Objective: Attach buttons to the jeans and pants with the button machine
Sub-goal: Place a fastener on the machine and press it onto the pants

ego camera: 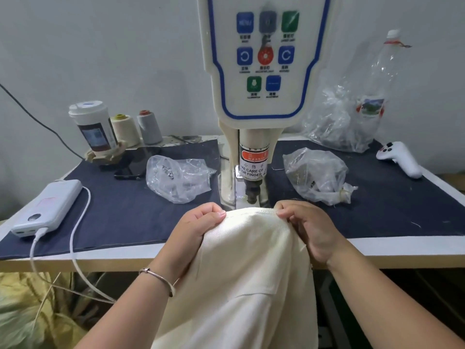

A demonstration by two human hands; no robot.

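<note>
Even, soft indoor light. Bright spot on cream fabric (247, 220) under machine head (253, 172). Wide-angle bowing at edges; panel buttons (266, 54) slightly blurred.

Plain pale grey wall (100, 46) ahead of me. White-edged wooden worktable (226, 250) carries dark navy cloth cover (120, 212). Even, diffuse light.

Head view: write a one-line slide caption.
Both hands, left hand and right hand, grip cream pants below the button machine.
</note>
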